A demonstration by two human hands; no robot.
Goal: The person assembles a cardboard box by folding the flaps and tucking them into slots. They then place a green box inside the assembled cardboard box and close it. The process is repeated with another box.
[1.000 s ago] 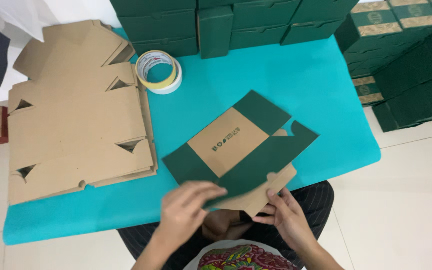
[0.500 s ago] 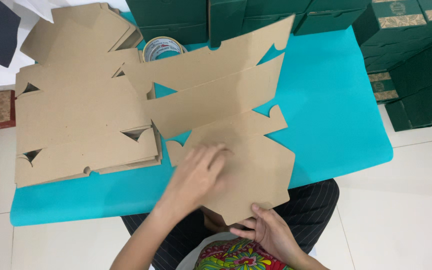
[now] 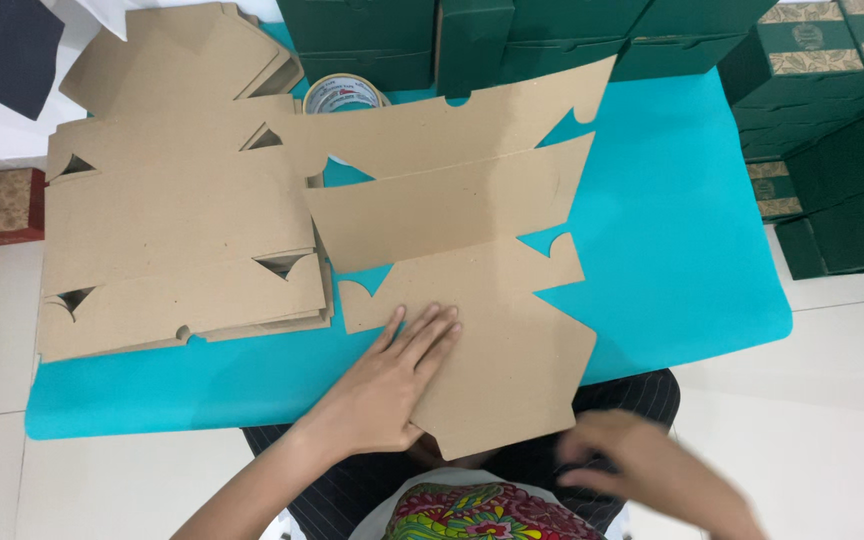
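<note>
Seated person at a low table [image 3: 692, 230] with a turquoise top. Left hand [image 3: 392, 385] lies flat, fingers spread wide, pressing on the near part of an unfolded box blank [image 3: 472, 260], plain brown side up. The blank is spread open across the middle of the table, its far flaps reaching toward the back edge, its near end overhanging the person's lap. Right hand [image 3: 652, 470] is off the table at the lower right, blurred, clear of the blank; cannot tell whether it is open or closed.

Left of the blank: a stack of flat brown blanks [image 3: 172, 240], touching or just overlapping its edge. A roll of tape [image 3: 342, 95] sits behind, partly covered by the far flap. Finished dark green boxes [image 3: 512, 35] are lined along the back and piled on the floor at the right.
</note>
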